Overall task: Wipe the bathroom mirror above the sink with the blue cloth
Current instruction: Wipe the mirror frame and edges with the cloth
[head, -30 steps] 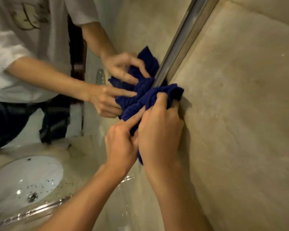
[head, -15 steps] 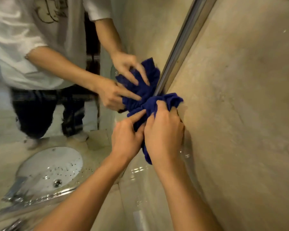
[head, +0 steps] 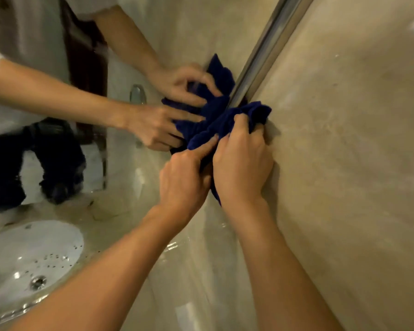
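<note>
No brand, label or readable writing shows on anything in view; the shirt reflected at the top left is too blurred to tell if it carries print.

The blue cloth (head: 227, 125) is a deep navy, plush and heavily bunched into folds, with one end poking out to the right past the metal frame (head: 265, 56) of the mirror (head: 134, 44) and a narrow tail hanging below the hands. It is pressed against the glass at the mirror's right edge, where the frame meets the beige stone wall (head: 349, 163).

The right hand (head: 243, 163) has its fingers curled over the cloth, bunching it against the frame and wall. The left hand (head: 184, 185) sits just beside it, touching it, with the forefinger stretched out and pressing on the cloth while the other fingers look curled under, though whether they grip a fold is hard to say.

In the mirror, the reflected hands and cloth meet the real ones. At the near left, a white sink (head: 29, 256) speckled with water drops shows its drain, reflected beside a wet countertop (head: 120, 211)
</note>
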`<state>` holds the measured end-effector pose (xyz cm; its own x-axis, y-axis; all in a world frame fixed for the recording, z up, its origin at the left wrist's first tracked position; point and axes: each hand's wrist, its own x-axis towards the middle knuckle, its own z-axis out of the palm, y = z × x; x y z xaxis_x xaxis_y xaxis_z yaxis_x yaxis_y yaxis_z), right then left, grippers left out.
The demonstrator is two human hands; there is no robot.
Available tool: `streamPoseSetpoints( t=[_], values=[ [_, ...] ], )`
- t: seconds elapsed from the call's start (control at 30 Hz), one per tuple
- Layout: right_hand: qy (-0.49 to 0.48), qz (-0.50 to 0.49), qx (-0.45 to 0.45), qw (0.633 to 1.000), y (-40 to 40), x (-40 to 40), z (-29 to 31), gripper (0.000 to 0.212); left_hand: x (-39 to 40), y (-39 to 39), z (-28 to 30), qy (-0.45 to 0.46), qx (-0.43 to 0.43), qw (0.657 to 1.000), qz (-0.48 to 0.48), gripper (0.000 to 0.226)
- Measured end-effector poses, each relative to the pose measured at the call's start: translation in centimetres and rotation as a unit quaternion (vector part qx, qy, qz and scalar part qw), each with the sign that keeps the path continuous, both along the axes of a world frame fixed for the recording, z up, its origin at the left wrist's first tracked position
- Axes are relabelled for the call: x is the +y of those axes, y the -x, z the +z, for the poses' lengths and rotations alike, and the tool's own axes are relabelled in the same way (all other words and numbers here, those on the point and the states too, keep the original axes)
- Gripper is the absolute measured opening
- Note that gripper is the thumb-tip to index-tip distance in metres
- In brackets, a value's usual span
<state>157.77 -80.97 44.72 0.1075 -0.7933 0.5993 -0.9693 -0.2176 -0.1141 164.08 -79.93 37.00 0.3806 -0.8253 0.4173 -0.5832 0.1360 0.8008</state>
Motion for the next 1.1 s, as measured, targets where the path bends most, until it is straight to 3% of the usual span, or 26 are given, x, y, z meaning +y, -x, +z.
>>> streamPoseSetpoints(
  t=[0.1, 0.23, 0.4, 0.47, 0.57, 0.63, 0.8, 0.93, 1.1],
  values=[
    [0.004, 0.009, 0.015, 1.0, 0.1, -0.1, -2.6, 0.024, 0.2, -0.6, -2.0, -0.016, -0.003, 1.0, -0.017, 0.052],
    [-0.014, -0.005, 0.002, 1.0, 0.1, -0.5, -6.2, 0.024, 0.0, -0.9, -5.2, -0.044, -0.074, 0.996, 0.0, 0.045],
    [-0.162, 0.029, 0.081, 0.983, 0.8, 0.8, -10.5, 0.028, 0.2, -1.4, -11.7, -0.117, -0.047, 0.992, 0.002, 0.051],
    [-0.155, 0.048, 0.065, 0.985, 1.3, 1.0, -8.4, 0.023, 0.1, -1.3, -10.9, -0.054, -0.007, 0.999, 0.0, 0.046],
    [-0.064, 0.058, 0.016, 0.996, 1.6, 1.0, -4.0, 0.025, -1.2, -0.8, -7.0, 0.089, 0.022, 0.996, 0.013, 0.048],
    [-0.009, 0.067, -0.007, 0.998, 1.2, 0.8, -2.6, 0.023, -2.2, -0.4, -5.4, 0.135, 0.014, 0.99, 0.022, 0.053],
    [0.058, 0.071, -0.032, 0.995, 0.6, -0.1, -5.8, 0.019, -2.5, -0.3, -8.5, 0.168, -0.091, 0.982, 0.002, 0.053],
    [0.07, 0.073, -0.053, 0.993, 0.6, -0.4, -7.8, 0.02, -2.3, -0.4, -9.7, 0.212, -0.079, 0.974, -0.008, 0.042],
    [0.057, 0.08, -0.062, 0.993, 0.7, -0.3, -11.9, 0.016, -2.5, -0.7, -14.2, 0.201, -0.068, 0.977, -0.016, 0.038]
  ],
)
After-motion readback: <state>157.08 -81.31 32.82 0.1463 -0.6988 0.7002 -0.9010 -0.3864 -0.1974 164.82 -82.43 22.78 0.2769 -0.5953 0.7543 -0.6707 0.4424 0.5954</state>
